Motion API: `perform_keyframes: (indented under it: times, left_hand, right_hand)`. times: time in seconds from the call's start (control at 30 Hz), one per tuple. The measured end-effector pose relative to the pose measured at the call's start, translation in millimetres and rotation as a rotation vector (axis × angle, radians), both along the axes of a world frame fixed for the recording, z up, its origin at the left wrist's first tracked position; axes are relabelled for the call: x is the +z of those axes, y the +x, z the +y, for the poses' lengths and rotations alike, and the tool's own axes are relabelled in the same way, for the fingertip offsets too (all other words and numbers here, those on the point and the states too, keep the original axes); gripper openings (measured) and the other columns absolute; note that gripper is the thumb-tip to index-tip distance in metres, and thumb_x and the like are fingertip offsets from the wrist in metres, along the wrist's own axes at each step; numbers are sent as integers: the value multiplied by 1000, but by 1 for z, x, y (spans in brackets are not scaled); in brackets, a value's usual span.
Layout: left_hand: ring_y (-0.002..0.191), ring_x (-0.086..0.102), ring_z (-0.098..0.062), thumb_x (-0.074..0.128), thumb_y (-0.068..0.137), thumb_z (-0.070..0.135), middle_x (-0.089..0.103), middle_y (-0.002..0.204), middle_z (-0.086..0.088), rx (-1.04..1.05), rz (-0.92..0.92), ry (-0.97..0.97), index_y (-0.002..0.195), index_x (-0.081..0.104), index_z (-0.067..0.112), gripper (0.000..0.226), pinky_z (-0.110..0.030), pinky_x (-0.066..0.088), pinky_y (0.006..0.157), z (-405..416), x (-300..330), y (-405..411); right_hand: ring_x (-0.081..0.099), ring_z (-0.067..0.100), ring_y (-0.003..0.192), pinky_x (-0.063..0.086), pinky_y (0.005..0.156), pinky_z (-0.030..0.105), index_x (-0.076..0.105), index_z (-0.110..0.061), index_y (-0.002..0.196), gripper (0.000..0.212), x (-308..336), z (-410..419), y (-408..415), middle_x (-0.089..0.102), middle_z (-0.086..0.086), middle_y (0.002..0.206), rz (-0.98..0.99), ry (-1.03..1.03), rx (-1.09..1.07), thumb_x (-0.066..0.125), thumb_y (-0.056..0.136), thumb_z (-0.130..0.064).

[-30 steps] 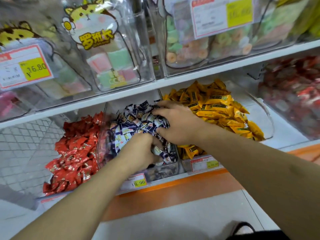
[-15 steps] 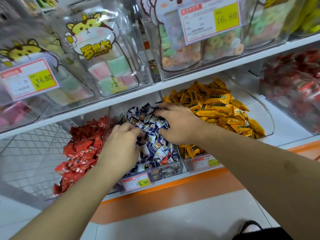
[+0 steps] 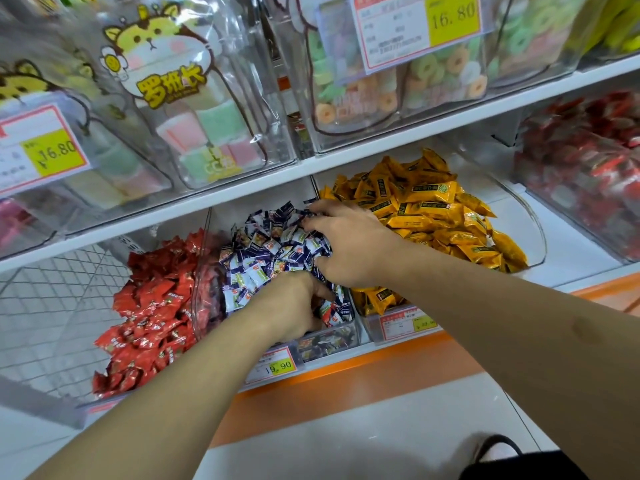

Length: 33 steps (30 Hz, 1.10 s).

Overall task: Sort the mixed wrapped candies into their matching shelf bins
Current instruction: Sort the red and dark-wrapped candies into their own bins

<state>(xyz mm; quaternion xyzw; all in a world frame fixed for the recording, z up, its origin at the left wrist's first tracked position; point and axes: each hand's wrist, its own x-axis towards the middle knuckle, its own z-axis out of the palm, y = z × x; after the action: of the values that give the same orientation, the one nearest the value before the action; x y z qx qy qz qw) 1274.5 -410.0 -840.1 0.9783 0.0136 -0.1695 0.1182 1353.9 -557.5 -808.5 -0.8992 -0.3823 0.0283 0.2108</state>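
Wrapped candies fill three clear plastic shelf bins: orange-yellow packets [image 3: 446,216] on the right, red ones [image 3: 149,306] on the left, small navy-and-white ones [image 3: 273,247] in the middle bin [image 3: 332,341]. Right hand [image 3: 349,247] lies spread over the navy pile, fingers curling into it; left hand [image 3: 294,306] digs in below, its fingers buried, grip unclear

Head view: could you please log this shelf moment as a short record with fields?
setting: shop shelf with clear bins
left bin: red candies
middle bin: blue-and-white candies
right bin: yellow candies
left hand: dug into the front of the blue-and-white candies, fingers hidden
right hand: fingers curled into the same pile, further back
middle price tag: 19.90
upper shelf: ring sweets, tag 16.80
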Motion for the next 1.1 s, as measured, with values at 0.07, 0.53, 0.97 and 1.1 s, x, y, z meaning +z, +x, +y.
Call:
perform_keyframes:
  times: [0.07,0.53,0.97,1.1]
  left_hand:
    - [87,67,-15,84,79,22,73,105,8,-17,-23,-11,122,74,44,49,-24,56,76,1,-2,1]
    - [78,63,6,83,86,20,71,86,17,94,-187,-153,92,75,33,16,-4,42,64,16,9,-16]
    - [81,67,-13,79,90,22,74,86,12,549,-658,-363,98,75,31,13,-30,55,78,101,66,-112]
    - [115,63,-21,75,90,33,68,127,5,565,-625,64,129,66,34,40,-39,50,104,118,66,-129]
  right_hand:
    - [25,27,149,22,123,44,49,-30,148,65,0,0,0,27,-5,165,1,1,1,66,86,-31]
    - [29,28,147,24,122,45,50,-24,147,64,-1,1,0,28,-7,162,-4,-10,0,66,86,-32]
    - [24,24,151,22,124,47,44,-31,151,61,2,4,-3,23,-9,166,-29,-56,-5,63,93,-39]
    - [22,22,152,22,125,47,43,-32,152,62,3,4,-5,23,-11,166,-33,-57,-14,63,94,-42]
